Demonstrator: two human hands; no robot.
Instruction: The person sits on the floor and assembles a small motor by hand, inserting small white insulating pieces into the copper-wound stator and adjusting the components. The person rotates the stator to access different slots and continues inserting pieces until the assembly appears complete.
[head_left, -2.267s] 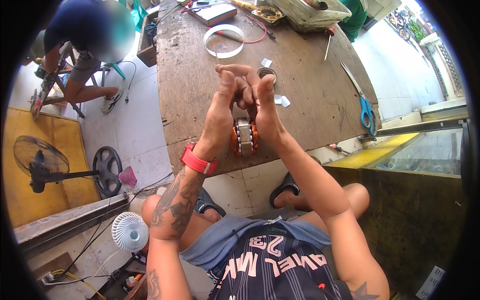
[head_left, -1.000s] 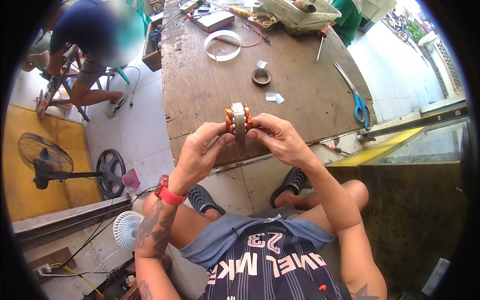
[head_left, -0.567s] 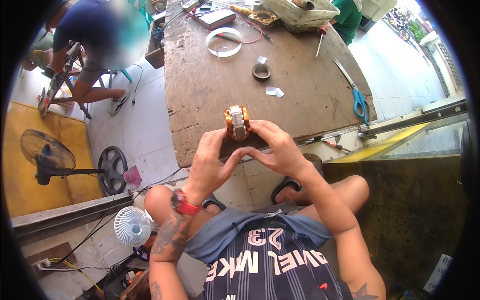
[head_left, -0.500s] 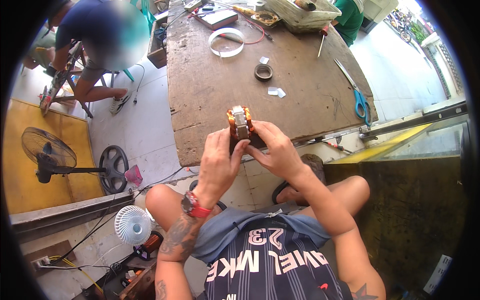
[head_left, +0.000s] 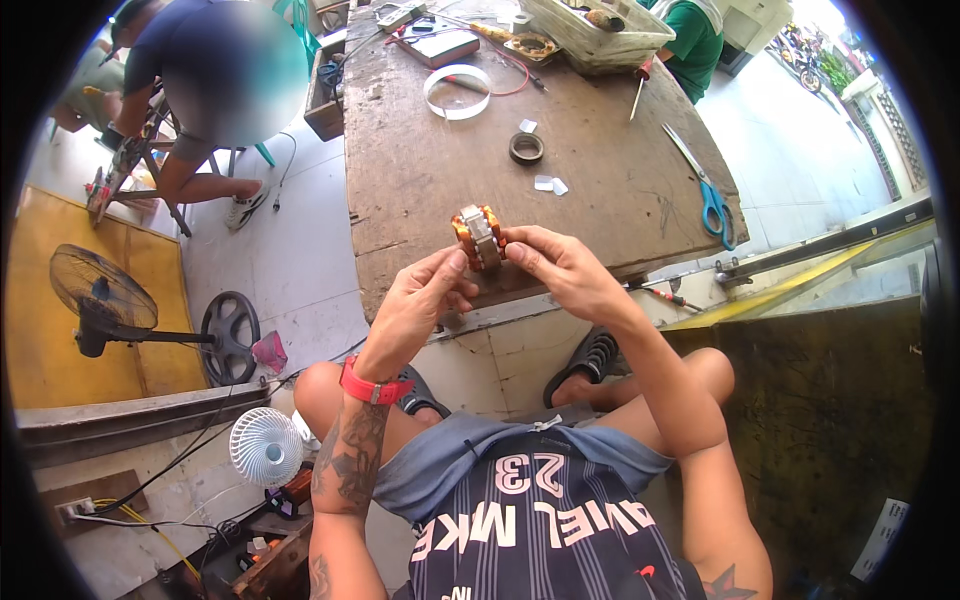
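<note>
At frame centre I see my left hand (head_left: 425, 300) and right hand (head_left: 560, 270) both gripping a small motor stator (head_left: 478, 236) with copper windings, over the wooden workbench's (head_left: 420, 190) near edge; blue-handled scissors (head_left: 712, 203) lie right.

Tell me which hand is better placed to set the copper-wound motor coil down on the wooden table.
Probably the right hand. Its fingers wrap the motor coil from the side and already lie over the wooden table, while the left hand only props the coil with its thumb from below, near the table's edge.

Both hands (head_left: 500, 275) raised together, fingers pinching
</note>
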